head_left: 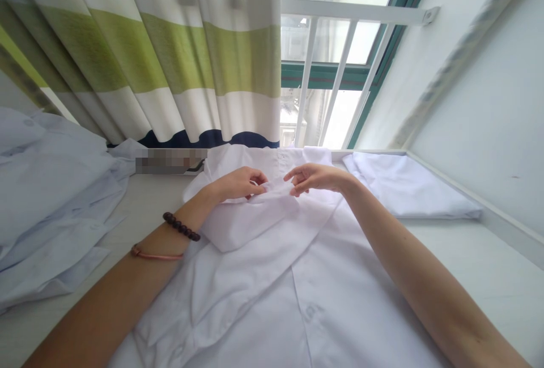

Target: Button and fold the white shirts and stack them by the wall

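Observation:
A white button-front coat (340, 277) lies spread before me, with a button showing low on its front and a sleeve folded loosely across it. My left hand (244, 182) pinches a ridge of the sleeve fabric (259, 218) between thumb and fingers. Just to its right, my right hand (312, 178) rests against the same cloth with bent fingers; its thumb and forefinger tips are apart. The raised cloth spans the small gap between both hands. Some fingertips are hidden behind the folds.
A heap of white garments (51, 181) lies at the left. A folded white garment (408, 184) sits at the back right, near the raised board edge (514, 232). A striped curtain (170, 56) hangs behind, beside a barred window (331, 73). A blurred-out object (170, 161) lies at the back.

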A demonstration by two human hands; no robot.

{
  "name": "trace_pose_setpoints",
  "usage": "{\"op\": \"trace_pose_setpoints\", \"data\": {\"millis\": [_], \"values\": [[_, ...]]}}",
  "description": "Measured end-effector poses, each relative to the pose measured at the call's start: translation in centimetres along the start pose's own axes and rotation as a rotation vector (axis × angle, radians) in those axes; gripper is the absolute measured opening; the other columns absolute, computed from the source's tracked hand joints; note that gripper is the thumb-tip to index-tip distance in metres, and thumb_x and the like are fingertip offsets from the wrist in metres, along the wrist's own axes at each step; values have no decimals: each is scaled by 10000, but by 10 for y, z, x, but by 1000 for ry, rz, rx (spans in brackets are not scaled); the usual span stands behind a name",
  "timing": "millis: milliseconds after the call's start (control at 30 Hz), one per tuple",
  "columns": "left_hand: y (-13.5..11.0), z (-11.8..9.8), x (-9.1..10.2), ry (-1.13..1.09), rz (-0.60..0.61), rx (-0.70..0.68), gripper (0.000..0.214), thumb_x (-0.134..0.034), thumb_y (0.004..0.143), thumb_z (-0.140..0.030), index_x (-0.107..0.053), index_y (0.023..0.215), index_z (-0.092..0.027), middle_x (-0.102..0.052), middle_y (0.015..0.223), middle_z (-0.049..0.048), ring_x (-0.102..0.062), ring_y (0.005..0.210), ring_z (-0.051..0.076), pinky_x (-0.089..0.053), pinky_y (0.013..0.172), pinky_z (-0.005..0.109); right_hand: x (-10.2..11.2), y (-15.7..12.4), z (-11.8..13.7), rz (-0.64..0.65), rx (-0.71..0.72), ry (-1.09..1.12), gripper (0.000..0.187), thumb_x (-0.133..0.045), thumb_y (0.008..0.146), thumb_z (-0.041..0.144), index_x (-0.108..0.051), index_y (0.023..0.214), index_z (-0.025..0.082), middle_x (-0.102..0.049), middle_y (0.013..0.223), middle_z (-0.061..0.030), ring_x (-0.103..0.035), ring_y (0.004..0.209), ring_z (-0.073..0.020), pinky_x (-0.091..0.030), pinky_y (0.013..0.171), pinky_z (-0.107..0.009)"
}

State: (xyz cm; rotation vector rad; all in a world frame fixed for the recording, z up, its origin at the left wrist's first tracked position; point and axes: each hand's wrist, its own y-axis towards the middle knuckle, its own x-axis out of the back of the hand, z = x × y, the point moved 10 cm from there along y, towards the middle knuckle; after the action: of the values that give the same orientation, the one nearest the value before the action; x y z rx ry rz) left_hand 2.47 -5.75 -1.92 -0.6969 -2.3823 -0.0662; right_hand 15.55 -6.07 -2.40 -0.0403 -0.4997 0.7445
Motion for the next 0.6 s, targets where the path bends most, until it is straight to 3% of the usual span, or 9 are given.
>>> {"op": "trace_pose_setpoints", "data": {"millis": [67, 167, 400, 600], "values": [[0, 0, 9, -16, -76, -1, 410, -663, 647, -383, -658, 988, -156, -646, 980, 65, -582, 774, 175, -472, 594, 241, -1, -1, -2, 29, -13, -1, 490, -765, 643, 273, -600, 1085, 143, -635, 756, -2, -580, 753, -137, -390, 646, -265], [-2, 0, 11, -16, -85, 12, 442, -635, 671, -378, -653, 1057, -165, -643, 1055, 75, -596, 817, 184, -492, 624, 249, -6, -4, 0, 77, -12, 13, 429, -781, 623, 272, -592, 994, 169, -626, 813, 1, -563, 761, -128, -392, 667, -261], [-5, -2, -1, -116, 25, 48, 451, -621, 707, -436, -662, 1100, -219, -686, 1055, 35, -616, 952, 213, -502, 707, 254, -12, -10, 16, 105, 70, -66, 286, -705, 736, 410, -564, 814, 174, -556, 765, 12, -495, 730, -113, -344, 628, -247], [-5, -7, -5, -136, 43, 22, 390, -645, 697, -469, -720, 982, -214, -698, 929, 23, -617, 860, 193, -492, 719, 261, -18, -11, 20, 140, 86, -148, 354, -570, 838, 465, -524, 651, 168, -507, 681, 9, -407, 647, -104, -331, 651, -267]]}}
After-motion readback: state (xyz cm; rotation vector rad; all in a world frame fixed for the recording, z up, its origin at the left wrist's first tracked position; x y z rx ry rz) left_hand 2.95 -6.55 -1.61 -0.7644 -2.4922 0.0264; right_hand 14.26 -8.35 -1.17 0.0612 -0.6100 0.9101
